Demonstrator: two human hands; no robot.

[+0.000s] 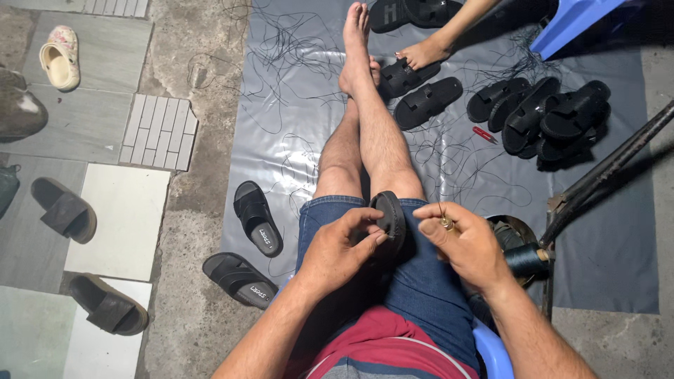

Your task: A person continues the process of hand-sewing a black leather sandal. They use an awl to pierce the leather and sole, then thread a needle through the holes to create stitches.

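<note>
A black rubber sandal sole (390, 223) is gripped on edge over the denim-clad lap by the left hand (338, 253), fingers curled around its rim. A small brass-coloured tool (446, 224) is pinched between thumb and forefinger of the right hand (465, 245). Finished black slide sandals (537, 112) are heaped on the grey plastic sheet (295, 98), amid loose black thread (463, 168).
</note>
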